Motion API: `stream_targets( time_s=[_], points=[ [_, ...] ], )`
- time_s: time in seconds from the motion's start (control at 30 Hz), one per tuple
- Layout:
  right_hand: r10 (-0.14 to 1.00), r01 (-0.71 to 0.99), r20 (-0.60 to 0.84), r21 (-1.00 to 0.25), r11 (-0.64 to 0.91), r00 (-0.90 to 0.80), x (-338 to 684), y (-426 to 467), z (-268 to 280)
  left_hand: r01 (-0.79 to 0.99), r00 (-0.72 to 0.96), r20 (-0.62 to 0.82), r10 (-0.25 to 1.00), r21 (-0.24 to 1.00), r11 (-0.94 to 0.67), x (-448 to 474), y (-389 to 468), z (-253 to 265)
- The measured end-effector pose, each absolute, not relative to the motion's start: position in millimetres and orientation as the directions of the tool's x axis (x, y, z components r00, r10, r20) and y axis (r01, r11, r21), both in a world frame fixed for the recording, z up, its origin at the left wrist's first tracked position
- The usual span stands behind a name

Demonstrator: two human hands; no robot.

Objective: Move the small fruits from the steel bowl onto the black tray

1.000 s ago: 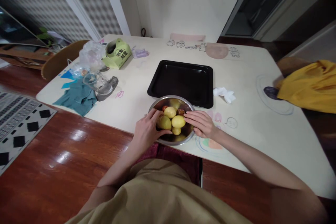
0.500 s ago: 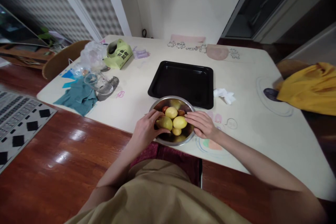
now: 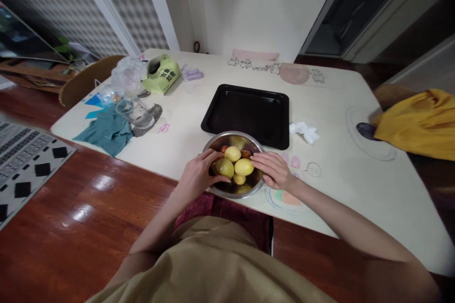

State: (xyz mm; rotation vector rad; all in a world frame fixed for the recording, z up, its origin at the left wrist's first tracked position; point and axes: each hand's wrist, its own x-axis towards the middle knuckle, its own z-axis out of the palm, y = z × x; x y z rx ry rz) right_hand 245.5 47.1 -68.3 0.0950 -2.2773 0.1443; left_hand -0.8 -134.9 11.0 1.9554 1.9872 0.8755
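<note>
A round metal bowl [image 3: 245,135] stands at the near edge of the table, holding several yellow, lemon-like fruits [image 3: 244,167] and some smaller reddish-brown ones [image 3: 245,153]. My left hand [image 3: 201,171] reaches over the bowl's left side, with fingers and thumb curved around the leftmost yellow fruit [image 3: 225,168]. On the opposite side, my right hand [image 3: 275,168] lies over the rim. Its fingertips reach inside beside the right-hand yellow fruit, and its thumb is lower, by the rim. Directly behind the bowl is a black baking tray [image 3: 249,111].
A crumpled white tissue [image 3: 304,132] lies right of the tray. To the left are a clear jug [image 3: 135,112], a teal cloth [image 3: 108,130], a plastic bag [image 3: 128,73] and a green carton [image 3: 161,75]. Yellow fabric [image 3: 419,125] hangs at the right.
The view has shifted very slightly. Both hands keep their places at the bowl, and the fruit under my left hand seems to have turned a little.
</note>
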Motion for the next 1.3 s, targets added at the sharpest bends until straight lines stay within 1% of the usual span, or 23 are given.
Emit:
stream_targets(
  time_s=[0.13, 0.23, 0.3, 0.4, 0.5, 0.63, 0.77, 0.97, 1.1, 1.2, 1.3],
  points=[
    [-0.025, -0.109, 0.764, -0.060, 0.992, -0.644, 245.4, 47.2, -68.7, 0.819, -0.088, 0.253, 0.964, 0.569, -0.074, -3.9, -137.3, 15.7],
    [-0.011, -0.112, 0.771, -0.078, 0.991, -0.637, 245.4, 47.3, -71.0, 0.784, -0.100, 0.296, 0.950, 0.611, -0.108, -10.5, -135.3, 18.1],
    [0.017, -0.109, 0.775, -0.110, 0.988, -0.632, 245.7, 47.6, -73.1, 0.755, -0.126, 0.366, 0.922, 0.638, -0.150, -17.6, -130.2, 15.1],
    [0.076, -0.086, 0.777, -0.165, 0.983, -0.625, 246.1, 48.2, -75.5, 0.725, -0.177, 0.509, 0.842, 0.646, -0.239, -30.3, -118.2, 0.0],
    [0.099, -0.076, 0.782, -0.184, 0.980, -0.616, 246.1, 48.4, -75.5, 0.702, -0.208, 0.582, 0.786, 0.649, -0.295, -41.1, -107.5, -21.9],
    [0.122, -0.067, 0.782, -0.205, 0.977, -0.611, 245.8, 48.4, -72.3, 0.652, -0.250, 0.560, 0.790, 0.700, -0.290, -45.8, -101.6, -40.0],
    [0.147, -0.043, 0.779, -0.218, 0.975, -0.610, 245.5, 48.5, -68.4, 0.632, -0.265, 0.528, 0.807, 0.727, -0.268, -43.7, -101.6, -41.1],
    [0.133, -0.040, 0.772, -0.201, 0.979, -0.622, 244.7, 47.9, -66.4, 0.643, -0.281, 0.515, 0.810, 0.727, -0.239, -42.7, -102.8, -41.8],
    [0.110, -0.003, 0.770, -0.144, 0.990, -0.629, 244.2, 48.1, -68.2, 0.659, -0.286, 0.521, 0.804, 0.716, -0.229, -43.4, -99.9, -45.4],
    [0.079, 0.020, 0.778, -0.086, 0.996, -0.623, 244.9, 51.5, -70.4, 0.647, -0.297, 0.609, 0.736, 0.695, -0.314, -41.0, -97.2, -40.0],
    [0.068, 0.066, 0.793, -0.035, 0.997, -0.606, 246.3, 58.2, -71.8, 0.605, -0.320, 0.714, 0.622, 0.660, -0.446, -36.8, -103.8, -16.1]
  ],
)
